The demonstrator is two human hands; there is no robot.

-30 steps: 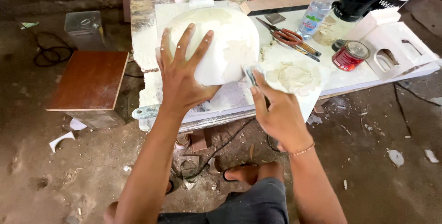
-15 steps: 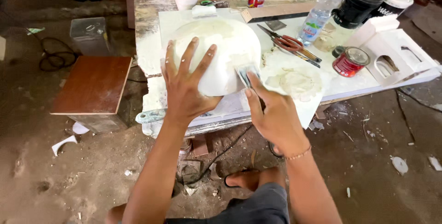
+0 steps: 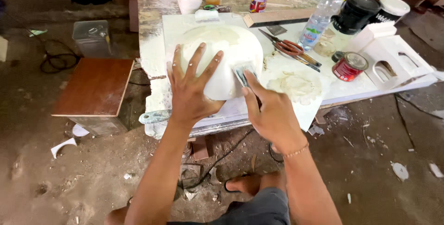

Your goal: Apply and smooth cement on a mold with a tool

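Note:
A white dome-shaped plaster piece (image 3: 231,49) lies on a white board (image 3: 171,30) on the workbench. My left hand (image 3: 189,90) rests flat on its near side with the fingers spread. My right hand (image 3: 268,111) holds a small metal scraper (image 3: 241,73) and presses its blade against the dome's right lower edge. A smear of pale putty (image 3: 296,86) lies on a white sheet just right of the dome.
Red-handled scissors (image 3: 291,49), a water bottle (image 3: 321,16), a red tin (image 3: 349,66), black and white tubs (image 3: 356,12) and a white moulded form (image 3: 393,63) crowd the bench's right side. A brown stool (image 3: 95,88) stands left. My foot (image 3: 249,183) is on the dirt floor.
The view has shifted slightly. My right hand has slid the scraper a little along the dome's edge; the left hand stays spread on the dome.

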